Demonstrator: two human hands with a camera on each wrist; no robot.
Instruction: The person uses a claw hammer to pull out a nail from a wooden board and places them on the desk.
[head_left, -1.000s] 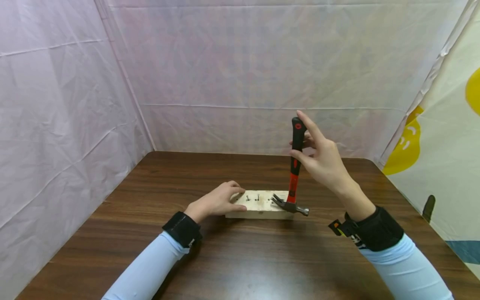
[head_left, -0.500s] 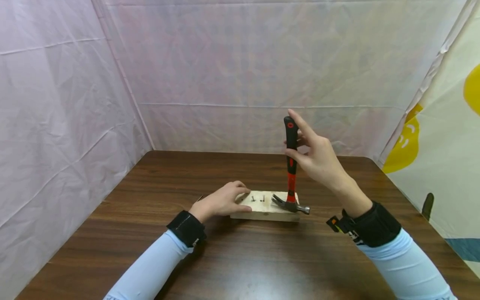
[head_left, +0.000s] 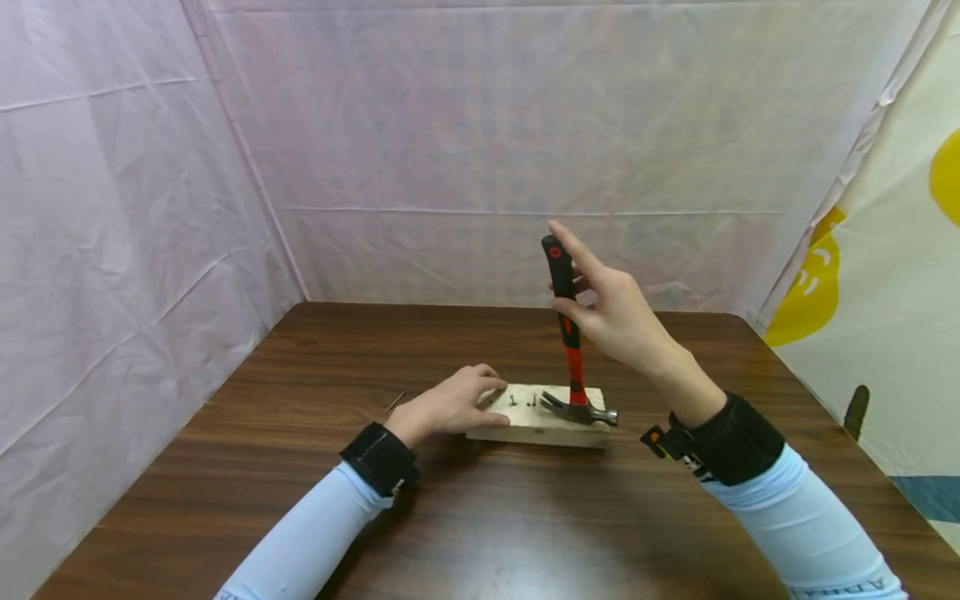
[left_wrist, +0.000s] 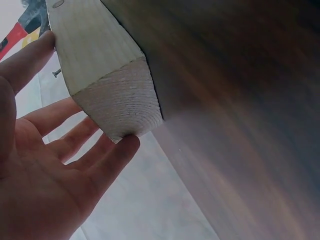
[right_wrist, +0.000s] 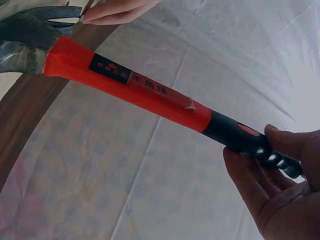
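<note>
A pale wooden block (head_left: 536,437) lies on the table with a few nails (head_left: 513,401) standing out of its top. My left hand (head_left: 452,406) grips its left end, thumb on the near side; in the left wrist view the fingers reach round the end grain (left_wrist: 122,97). A claw hammer (head_left: 574,367) with a red and black handle stands nearly upright on the block's right part. Its head lies on the top face, claw pointing left near a nail, striking face beyond the right end. My right hand (head_left: 621,318) holds the black grip between thumb and fingers.
One loose nail (head_left: 395,402) lies on the brown wooden table (head_left: 495,517), just left of my left hand. White sheeting (head_left: 480,158) hangs behind the table and on the left; a sheet with yellow shapes (head_left: 817,292) hangs on the right.
The hammer's handle has tipped to the left, my right hand moving with it. My left hand and the block have shifted slightly right, and the loose nail has come into sight.
</note>
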